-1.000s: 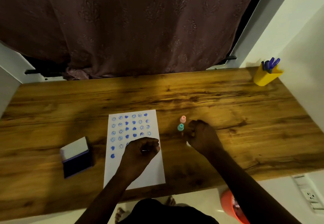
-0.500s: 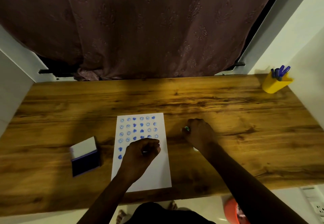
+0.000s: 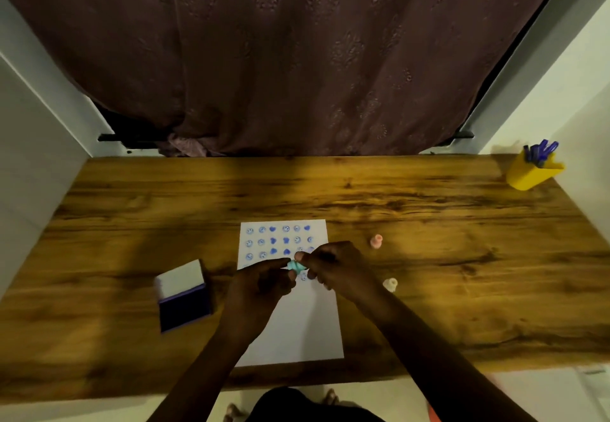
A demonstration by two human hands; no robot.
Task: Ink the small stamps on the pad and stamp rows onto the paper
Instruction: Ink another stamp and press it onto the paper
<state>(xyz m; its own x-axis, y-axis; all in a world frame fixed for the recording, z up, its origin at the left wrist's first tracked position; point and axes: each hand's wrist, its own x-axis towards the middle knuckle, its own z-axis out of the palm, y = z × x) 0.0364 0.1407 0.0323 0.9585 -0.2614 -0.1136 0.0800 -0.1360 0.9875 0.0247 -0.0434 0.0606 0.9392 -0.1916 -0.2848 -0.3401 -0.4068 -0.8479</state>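
Both hands pinch the teal stamp (image 3: 296, 265) above the paper (image 3: 297, 322): left hand (image 3: 260, 286), right hand (image 3: 333, 266). A fumbled handover could smudge the prints beneath.

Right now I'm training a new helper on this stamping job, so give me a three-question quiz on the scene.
1. True or false: the ink pad lies on the left hand side of the paper.
2. Which stamp do both hands hold over the paper? A) pink stamp B) teal stamp C) cream stamp
3. Fill in: the yellow holder with pens stands at the table's far ____ corner.

Key: 1 true; 2 B, between left hand and right hand; 3 right.
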